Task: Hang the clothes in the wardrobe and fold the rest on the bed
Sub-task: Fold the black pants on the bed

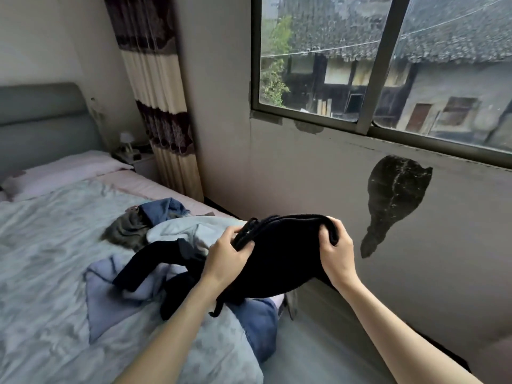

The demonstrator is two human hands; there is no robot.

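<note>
Between both hands: black garment [279, 256] lifted over bed [41, 273] edge | left hand [225, 257] pinches left end, right hand [336, 252] clamps right end | below-left: clothes pile [133, 284] | risk: dangling sleeve snags pile, dragging pieces floorward

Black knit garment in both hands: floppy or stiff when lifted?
Likely floppy: the black garment sags between the left hand and right hand, one sleeve trailing onto the pile. Probably light, pinched only at its edges. Knit texture suggests little slipping.
</note>
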